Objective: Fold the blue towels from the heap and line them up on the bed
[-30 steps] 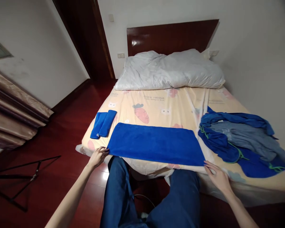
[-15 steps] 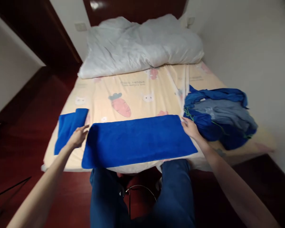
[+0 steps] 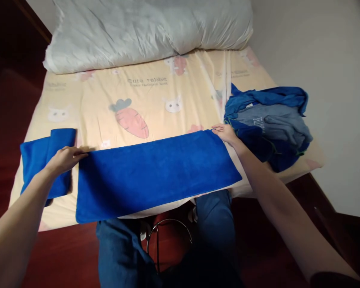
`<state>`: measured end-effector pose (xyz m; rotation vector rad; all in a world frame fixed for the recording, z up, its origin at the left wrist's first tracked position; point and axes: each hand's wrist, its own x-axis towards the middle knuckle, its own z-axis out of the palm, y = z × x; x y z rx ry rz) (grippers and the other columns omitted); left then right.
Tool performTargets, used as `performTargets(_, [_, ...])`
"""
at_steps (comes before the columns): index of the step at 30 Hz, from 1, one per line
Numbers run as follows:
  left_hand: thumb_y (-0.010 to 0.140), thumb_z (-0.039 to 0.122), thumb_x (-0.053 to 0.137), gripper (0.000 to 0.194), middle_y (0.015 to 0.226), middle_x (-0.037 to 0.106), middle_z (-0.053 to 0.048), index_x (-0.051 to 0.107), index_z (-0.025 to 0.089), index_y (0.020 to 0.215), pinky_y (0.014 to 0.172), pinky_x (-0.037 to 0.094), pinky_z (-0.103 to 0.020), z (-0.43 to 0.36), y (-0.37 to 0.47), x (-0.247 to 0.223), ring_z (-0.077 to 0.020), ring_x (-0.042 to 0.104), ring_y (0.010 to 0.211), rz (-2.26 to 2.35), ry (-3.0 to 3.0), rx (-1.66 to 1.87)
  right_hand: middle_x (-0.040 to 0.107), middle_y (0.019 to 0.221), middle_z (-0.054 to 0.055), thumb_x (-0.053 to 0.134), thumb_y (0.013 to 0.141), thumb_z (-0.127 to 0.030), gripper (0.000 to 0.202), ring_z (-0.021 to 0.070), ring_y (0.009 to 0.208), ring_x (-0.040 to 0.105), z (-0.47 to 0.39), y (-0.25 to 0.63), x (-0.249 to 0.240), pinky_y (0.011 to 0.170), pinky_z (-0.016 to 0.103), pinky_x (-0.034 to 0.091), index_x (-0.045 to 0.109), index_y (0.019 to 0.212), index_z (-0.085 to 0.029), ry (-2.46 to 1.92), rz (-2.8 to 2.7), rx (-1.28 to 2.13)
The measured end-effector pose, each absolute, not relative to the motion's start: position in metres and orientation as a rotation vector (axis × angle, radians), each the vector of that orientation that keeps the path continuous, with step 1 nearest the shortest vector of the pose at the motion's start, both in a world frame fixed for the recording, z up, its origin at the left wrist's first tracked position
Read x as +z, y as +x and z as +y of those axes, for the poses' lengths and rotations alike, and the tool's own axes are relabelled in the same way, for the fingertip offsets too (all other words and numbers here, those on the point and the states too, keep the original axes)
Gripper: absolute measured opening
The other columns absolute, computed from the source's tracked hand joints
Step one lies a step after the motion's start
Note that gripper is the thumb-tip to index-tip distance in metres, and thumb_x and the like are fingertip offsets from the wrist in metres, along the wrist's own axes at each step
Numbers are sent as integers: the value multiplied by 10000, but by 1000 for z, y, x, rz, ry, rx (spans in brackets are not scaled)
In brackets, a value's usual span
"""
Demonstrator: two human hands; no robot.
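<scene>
A blue towel (image 3: 156, 176) lies as a long flat strip along the near edge of the bed. My left hand (image 3: 66, 158) is closed on its far left corner, thumb and fingers pinched together. At the far right corner, my right hand (image 3: 225, 133) pinches the edge of the same towel. Beneath and beside my left wrist sits a folded blue cloth (image 3: 34, 154), partly covered by my forearm. Just right of my right hand rests a heap of blue and grey clothes (image 3: 285, 120).
The bed (image 3: 102, 120) has a yellow sheet printed with carrots and rabbits. Across its far end stretches a rolled pale quilt (image 3: 150, 36). A wall (image 3: 318, 52) stands at the right. Below the bed edge are my legs (image 3: 120, 252) and a thin metal hoop (image 3: 171, 220).
Both hands have come onto the towel's far corners; the left was beside it with fingers apart. The view has tipped down and closer.
</scene>
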<state>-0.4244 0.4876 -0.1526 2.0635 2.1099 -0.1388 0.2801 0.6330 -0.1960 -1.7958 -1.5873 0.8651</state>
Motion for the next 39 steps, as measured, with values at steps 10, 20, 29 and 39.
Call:
performTargets(10, [930,457,425,539,990,700,-122,720,34,1084,914,490,-370,498,-405,-152,-192,574,854,2464,1950,141,754,784,84,732,705,-233,156,242,785,741,651,280,-214,803,390,606,756,828,-139,-1692,-1274,544])
performTargets(20, [976,357,439,520,1450,488,-193,520,97,1419,1059,431,-518,478,-326,-156,-320,540,1243,2467,1915,512,551,1429,192,535,893,-195,413,339,1359,462,609,200,-188,1141,564,359,645,1285,-126,-1833,-1826,87])
performTargets(29, [1001,570,322,734,1660,163,-205,285,115,1576,1170,85,-734,447,-264,-183,-476,47,1519,2302,1927,285,194,1679,45,337,1026,-507,642,274,1562,93,538,90,-202,1275,504,57,314,1583,-188,-1542,-2393,490])
performTargets(39, [928,702,326,843,1696,32,-82,255,180,1587,1169,118,-707,464,-313,-198,-477,64,1511,2390,1768,475,215,1645,205,354,1060,-430,676,237,1542,153,601,231,-218,1254,407,61,269,1548,29,-1974,-1982,390])
